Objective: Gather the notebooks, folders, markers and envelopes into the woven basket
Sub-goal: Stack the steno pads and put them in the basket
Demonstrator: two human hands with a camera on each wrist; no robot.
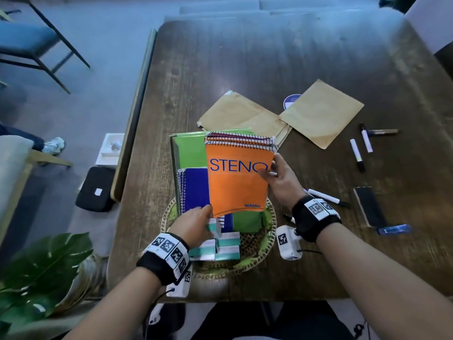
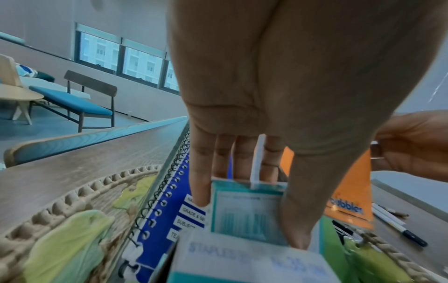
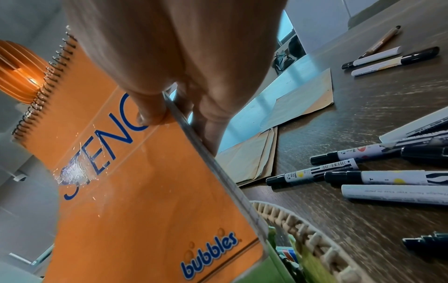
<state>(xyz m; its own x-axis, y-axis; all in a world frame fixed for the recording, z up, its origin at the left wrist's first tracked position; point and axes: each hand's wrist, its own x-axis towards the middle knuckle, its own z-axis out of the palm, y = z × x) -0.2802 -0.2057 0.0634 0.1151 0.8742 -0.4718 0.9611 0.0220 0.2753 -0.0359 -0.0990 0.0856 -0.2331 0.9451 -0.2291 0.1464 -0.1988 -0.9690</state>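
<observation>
R hand [image 1: 278, 179] pinched orange steno pads [image 1: 239, 177] mid-frame by side edge — stiff, light-ish stack; L hand [image 1: 196, 223] gripped small teal box [image 2: 244, 208].

Dark phone [image 1: 370, 206] on wooden table [image 1: 269, 57]; blue-seated chair [image 1: 27, 39]; leafy plant [image 1: 44, 268].

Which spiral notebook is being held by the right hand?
The orange STENO spiral notebook, pinched at its edge by the right hand; the blue spiral notebook already stands in the basket.
</observation>
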